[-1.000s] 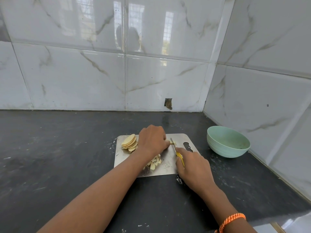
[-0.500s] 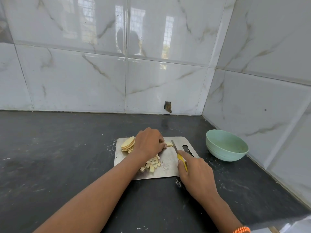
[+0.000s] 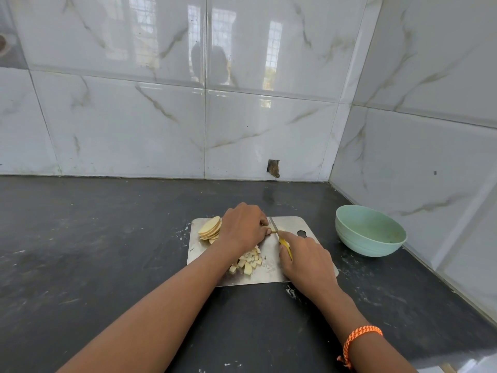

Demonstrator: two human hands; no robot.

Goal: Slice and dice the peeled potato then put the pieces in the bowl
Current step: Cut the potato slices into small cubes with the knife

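Since a moment ago the knife (image 3: pixel 279 236) has swung closer to the left hand (image 3: pixel 243 228), its blade now right beside the curled fingertips, and an orange wristband (image 3: pixel 359 343) has come back into view on the right forearm.

Nearest, the right hand (image 3: pixel 306 261) is wrapped round the knife's yellow handle, forefinger laid along the top. Just left of it a heap of diced potato (image 3: pixel 248 261) lies on the metal cutting board (image 3: pixel 269 273), partly under the left forearm. Farther on, the left hand, fingers curled down, pins a small bit of potato against the board at the blade; how much is under it cannot be told. A fanned stack of potato slices (image 3: pixel 210 228) sits at the board's far left corner, touching that hand. Well to the right, on the dark counter (image 3: pixel 94 251) near the tiled wall (image 3: pixel 416 157), stands the green bowl (image 3: pixel 369 231), with no pieces visible inside.
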